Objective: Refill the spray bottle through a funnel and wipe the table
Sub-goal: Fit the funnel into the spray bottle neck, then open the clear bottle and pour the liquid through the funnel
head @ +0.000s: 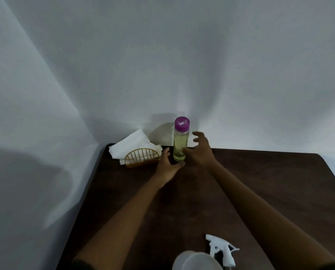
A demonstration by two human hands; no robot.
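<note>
Both arms stretched out to the bottle (180, 142).
We see left hand (167, 166) spread at its base, right hand (200, 151) splayed beside it, neither gripping.

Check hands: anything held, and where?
Nothing firmly held. Both the left hand and the right hand are open around the lower bottle; contact unclear.

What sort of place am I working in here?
Probably a home or café dining corner: a dark brown wooden table against plain white walls, with a gold wire napkin holder on it.
</note>
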